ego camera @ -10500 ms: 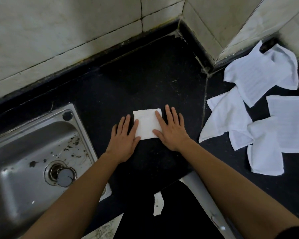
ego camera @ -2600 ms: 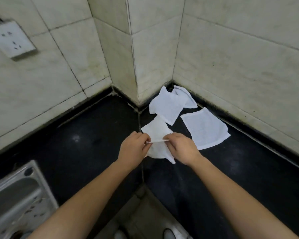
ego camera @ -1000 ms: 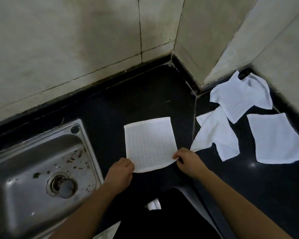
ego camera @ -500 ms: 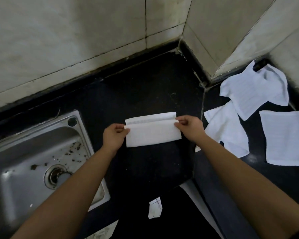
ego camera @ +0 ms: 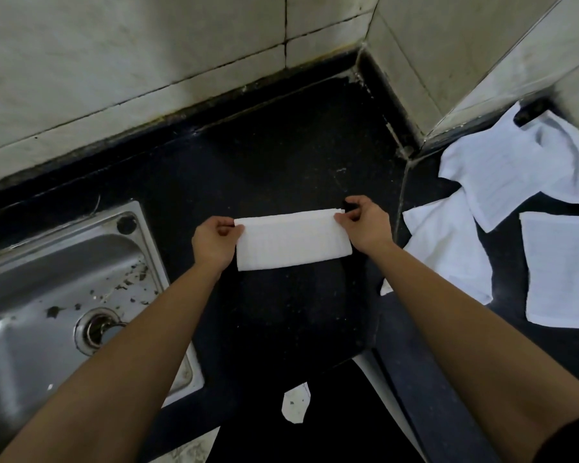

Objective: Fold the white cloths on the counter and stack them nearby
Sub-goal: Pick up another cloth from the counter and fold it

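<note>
Black bench (ego camera: 281, 155) by the sink (ego camera: 41, 295) — both hands, left hand (ego camera: 213, 243) and right hand (ego camera: 365, 225), pinch the half-folded cloth (ego camera: 291, 240) lying between them. Next, I think — fold it again; three cloths (ego camera: 515, 168) wait.

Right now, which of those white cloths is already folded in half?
The cloth pinched at its far corners by the left hand and right hand, beside the sink: a doubled narrow strip. The other cloths, further right, lie unfolded.
</note>
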Demonstrator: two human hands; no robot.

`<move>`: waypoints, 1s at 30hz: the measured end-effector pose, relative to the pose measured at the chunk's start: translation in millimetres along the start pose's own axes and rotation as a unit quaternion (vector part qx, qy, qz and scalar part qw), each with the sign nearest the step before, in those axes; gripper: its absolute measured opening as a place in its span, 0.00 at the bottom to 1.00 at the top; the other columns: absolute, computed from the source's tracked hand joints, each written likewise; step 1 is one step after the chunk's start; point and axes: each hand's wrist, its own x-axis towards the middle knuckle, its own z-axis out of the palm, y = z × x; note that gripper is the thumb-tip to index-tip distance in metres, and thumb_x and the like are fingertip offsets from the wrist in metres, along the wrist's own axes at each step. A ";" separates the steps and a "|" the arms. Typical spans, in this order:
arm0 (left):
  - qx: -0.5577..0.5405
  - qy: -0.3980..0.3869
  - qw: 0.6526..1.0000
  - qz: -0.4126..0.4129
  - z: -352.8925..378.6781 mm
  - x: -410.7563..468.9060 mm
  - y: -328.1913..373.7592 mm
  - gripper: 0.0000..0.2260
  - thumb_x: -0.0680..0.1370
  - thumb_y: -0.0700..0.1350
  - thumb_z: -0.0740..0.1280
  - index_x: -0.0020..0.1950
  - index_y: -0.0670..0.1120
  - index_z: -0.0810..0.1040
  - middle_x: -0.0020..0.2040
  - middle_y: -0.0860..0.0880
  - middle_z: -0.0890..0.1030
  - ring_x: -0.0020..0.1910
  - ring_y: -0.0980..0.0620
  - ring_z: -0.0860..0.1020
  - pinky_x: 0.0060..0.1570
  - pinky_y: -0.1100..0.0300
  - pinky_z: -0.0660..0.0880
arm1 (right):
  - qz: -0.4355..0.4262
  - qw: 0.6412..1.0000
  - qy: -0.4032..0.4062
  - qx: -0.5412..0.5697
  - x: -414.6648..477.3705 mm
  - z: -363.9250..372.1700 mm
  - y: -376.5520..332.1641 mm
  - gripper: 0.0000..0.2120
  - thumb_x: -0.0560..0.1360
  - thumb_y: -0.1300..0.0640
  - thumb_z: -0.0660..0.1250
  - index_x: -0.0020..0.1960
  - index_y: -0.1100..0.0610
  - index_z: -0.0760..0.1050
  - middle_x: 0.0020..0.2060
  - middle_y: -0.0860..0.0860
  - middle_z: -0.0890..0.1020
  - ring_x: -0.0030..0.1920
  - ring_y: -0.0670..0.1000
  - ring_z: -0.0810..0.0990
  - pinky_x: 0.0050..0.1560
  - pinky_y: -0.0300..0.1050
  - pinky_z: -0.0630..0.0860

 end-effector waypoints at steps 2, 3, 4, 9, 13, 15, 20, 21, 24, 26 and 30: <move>0.064 0.010 0.996 0.067 -0.8 -5.7 -1.9 0.16 0.77 0.50 0.71 0.62 0.45 0.77 0.51 0.49 0.79 0.53 0.48 0.79 0.51 0.56 0.75 | -0.056 0.994 0.027 -0.090 -7.7 0.2 -3.7 0.22 0.79 0.52 0.67 0.71 0.54 0.70 0.56 0.52 0.78 0.57 0.54 0.78 0.54 0.48 0.75; 0.117 0.031 0.985 0.124 -1.4 -9.2 -4.2 0.19 0.78 0.52 0.69 0.65 0.44 0.75 0.56 0.46 0.78 0.56 0.46 0.77 0.53 0.52 0.76 | -0.107 0.982 0.047 -0.149 -13.0 1.5 -5.5 0.22 0.80 0.52 0.65 0.72 0.55 0.68 0.61 0.55 0.76 0.59 0.56 0.77 0.56 0.51 0.76; 0.179 0.053 0.964 0.191 -1.5 -13.0 -6.8 0.20 0.79 0.53 0.67 0.68 0.44 0.73 0.60 0.43 0.76 0.59 0.44 0.75 0.55 0.49 0.75 | -0.164 0.963 0.061 -0.203 -19.0 3.9 -7.5 0.23 0.81 0.52 0.63 0.74 0.55 0.67 0.65 0.57 0.73 0.61 0.58 0.76 0.59 0.54 0.75; 0.418 -0.037 0.841 0.342 11.2 -25.8 -18.9 0.30 0.83 0.60 0.47 0.81 0.47 0.49 0.81 0.40 0.45 0.80 0.43 0.46 0.75 0.41 0.52 | -0.269 0.878 -0.046 -0.392 -33.9 30.8 0.0 0.31 0.84 0.40 0.47 0.82 0.53 0.46 0.80 0.60 0.42 0.80 0.62 0.46 0.77 0.61 0.52; 0.487 -0.081 0.807 0.325 15.6 -17.2 -40.2 0.33 0.79 0.66 0.34 0.79 0.50 0.34 0.80 0.43 0.35 0.79 0.46 0.37 0.77 0.40 0.44 | -0.250 0.860 -0.079 -0.438 -23.5 34.6 22.5 0.37 0.80 0.32 0.38 0.81 0.50 0.34 0.79 0.59 0.34 0.79 0.61 0.36 0.78 0.64 0.43; 0.491 -0.080 0.805 0.324 15.7 -13.8 -42.2 0.33 0.80 0.66 0.36 0.80 0.50 0.35 0.80 0.43 0.37 0.79 0.45 0.38 0.76 0.39 0.44 | -0.244 0.858 -0.078 -0.445 -18.4 30.2 26.9 0.38 0.78 0.30 0.36 0.81 0.49 0.35 0.79 0.59 0.35 0.79 0.62 0.36 0.77 0.64 0.42; 0.482 -0.071 0.807 0.333 16.8 -20.1 -38.3 0.35 0.80 0.67 0.41 0.80 0.49 0.38 0.80 0.42 0.38 0.79 0.43 0.38 0.75 0.36 0.42 | -0.184 0.921 0.002 -0.344 -32.6 20.3 30.0 0.39 0.80 0.31 0.47 0.82 0.54 0.45 0.80 0.60 0.47 0.80 0.60 0.47 0.77 0.61 0.48; 0.475 -0.065 0.808 0.342 17.5 -21.8 -33.4 0.35 0.80 0.68 0.41 0.80 0.50 0.38 0.80 0.42 0.37 0.79 0.42 0.37 0.75 0.36 0.41 | -0.162 0.938 0.046 -0.302 -36.2 16.5 28.7 0.37 0.80 0.33 0.51 0.80 0.55 0.52 0.78 0.61 0.56 0.77 0.62 0.56 0.75 0.61 0.55; 0.478 -0.079 0.783 0.390 25.6 -25.1 -16.0 0.36 0.79 0.70 0.41 0.81 0.51 0.41 0.80 0.41 0.39 0.79 0.42 0.39 0.75 0.35 0.43 | -0.083 0.968 0.102 -0.214 -42.3 8.9 23.9 0.29 0.79 0.35 0.58 0.68 0.57 0.70 0.61 0.58 0.76 0.61 0.60 0.75 0.62 0.58 0.72; 0.500 -0.110 0.755 0.410 32.6 -23.4 -7.7 0.37 0.78 0.71 0.40 0.81 0.51 0.42 0.80 0.41 0.38 0.79 0.42 0.38 0.74 0.34 0.42 | -0.021 0.985 0.068 -0.158 -44.0 9.1 19.6 0.27 0.77 0.35 0.62 0.64 0.56 0.73 0.55 0.55 0.80 0.56 0.57 0.79 0.56 0.55 0.77; 0.520 -0.146 0.744 0.393 41.4 -15.7 -8.9 0.38 0.77 0.72 0.38 0.80 0.52 0.36 0.80 0.42 0.35 0.78 0.42 0.36 0.74 0.34 0.40 | 0.080 0.994 0.003 -0.074 -43.0 8.9 11.7 0.26 0.75 0.40 0.69 0.65 0.55 0.73 0.48 0.49 0.82 0.54 0.54 0.81 0.48 0.45 0.74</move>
